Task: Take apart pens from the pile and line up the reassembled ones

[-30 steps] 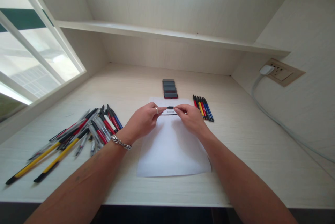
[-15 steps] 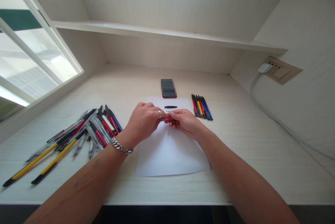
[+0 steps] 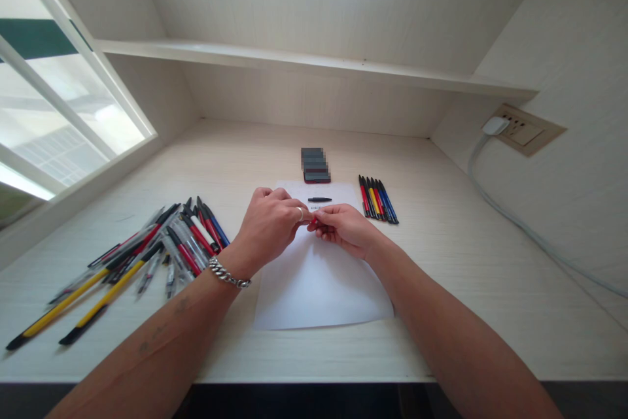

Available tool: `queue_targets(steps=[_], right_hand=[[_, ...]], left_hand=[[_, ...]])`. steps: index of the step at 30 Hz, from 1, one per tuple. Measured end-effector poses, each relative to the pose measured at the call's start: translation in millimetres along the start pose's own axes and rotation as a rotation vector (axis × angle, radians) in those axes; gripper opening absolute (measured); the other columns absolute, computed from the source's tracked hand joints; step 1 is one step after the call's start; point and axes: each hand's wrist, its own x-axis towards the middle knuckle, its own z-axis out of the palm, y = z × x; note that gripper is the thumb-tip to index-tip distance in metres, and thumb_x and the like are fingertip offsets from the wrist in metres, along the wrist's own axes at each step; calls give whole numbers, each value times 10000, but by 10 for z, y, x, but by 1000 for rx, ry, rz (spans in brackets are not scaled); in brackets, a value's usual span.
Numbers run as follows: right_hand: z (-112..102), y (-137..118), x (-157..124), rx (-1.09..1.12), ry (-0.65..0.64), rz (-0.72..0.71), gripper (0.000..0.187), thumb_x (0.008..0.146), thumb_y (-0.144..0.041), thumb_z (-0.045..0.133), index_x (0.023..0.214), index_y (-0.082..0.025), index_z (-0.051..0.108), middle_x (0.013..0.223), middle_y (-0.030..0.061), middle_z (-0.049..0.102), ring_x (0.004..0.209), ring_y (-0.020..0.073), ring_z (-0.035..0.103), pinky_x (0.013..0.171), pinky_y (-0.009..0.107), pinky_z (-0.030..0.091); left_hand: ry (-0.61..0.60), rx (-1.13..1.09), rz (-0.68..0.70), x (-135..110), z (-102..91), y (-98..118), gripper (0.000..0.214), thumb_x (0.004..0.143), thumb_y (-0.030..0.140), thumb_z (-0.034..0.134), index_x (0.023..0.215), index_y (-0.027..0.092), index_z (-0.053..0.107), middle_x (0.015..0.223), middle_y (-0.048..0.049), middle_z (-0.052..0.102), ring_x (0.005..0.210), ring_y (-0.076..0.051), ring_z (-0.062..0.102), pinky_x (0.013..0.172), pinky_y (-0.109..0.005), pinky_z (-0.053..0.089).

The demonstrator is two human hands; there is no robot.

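Over the sheet of white paper (image 3: 324, 288), my left hand (image 3: 272, 219) and my right hand (image 3: 346, 226) meet fingertip to fingertip. Both pinch a small red pen part (image 3: 314, 219), mostly covered by the fingers, so its full shape is hidden. Just beyond them a short black pen part (image 3: 320, 200) lies crosswise on the paper, above some small print. To the right of my right hand, several black-tipped pens (image 3: 379, 200) in red, yellow and blue lie side by side in a neat row.
Left of my left hand is a loose heap of pens and clear pen parts (image 3: 189, 246), with two long yellow-and-black pens (image 3: 110, 291) pointing toward the front edge. A dark phone-like object (image 3: 316, 166) lies behind the paper. A white plug (image 3: 495, 126) with its cable sits in the right wall socket.
Both hands stay almost in place, still pinching the red part. The fingertips shift only very slightly; the pens and paper have not moved.
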Motion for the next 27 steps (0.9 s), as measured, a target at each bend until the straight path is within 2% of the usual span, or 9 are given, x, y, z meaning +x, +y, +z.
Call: queue_targets(steps=[5,11,16,21,24,27], right_hand=[[2,-21,-15,-7,-1,-3,155,771,-267,713,748,-114,704,714,65,660,605,85,529,587,215,452],[-29,-52,-32,-78,-5,-64,145,713,-213,732,823,-117,724,757,57,670,626,81,525,649,238,453],[-154,-50,-24,-467,141,-195,189,757,-209,680,936,-161,720,741,36,677,668,121,577,684,272,462],[-228,-37,-22,-950,308,-379,136,810,-193,608,862,-211,732,812,33,716,771,166,622,730,283,444],[-187,-18,-16,-1069,310,-453,189,833,-150,563,869,-218,736,903,36,723,848,173,624,789,281,435],[-144,17,3,-1126,305,-469,200,843,-149,561,890,-215,743,951,54,704,868,178,617,804,283,434]], left_hand=[[24,-25,-19,4,13,-11,194,890,223,569,878,324,735,948,42,747,848,-209,567,787,-406,318],[43,-137,-77,-4,125,-83,160,888,250,578,902,295,730,937,25,745,843,-206,578,763,-363,390],[72,-235,-152,-14,197,-124,216,912,327,535,978,227,715,920,-40,728,855,-210,591,768,-339,446],[76,-297,-238,-18,200,-119,281,921,381,492,957,209,711,864,-55,702,794,-198,613,719,-323,464],[65,-333,-244,-19,194,-104,256,914,335,493,968,203,705,874,-54,700,795,-192,621,723,-314,474],[48,-350,-236,-21,197,-102,239,905,273,485,988,204,698,894,-52,699,819,-192,629,740,-312,486]])
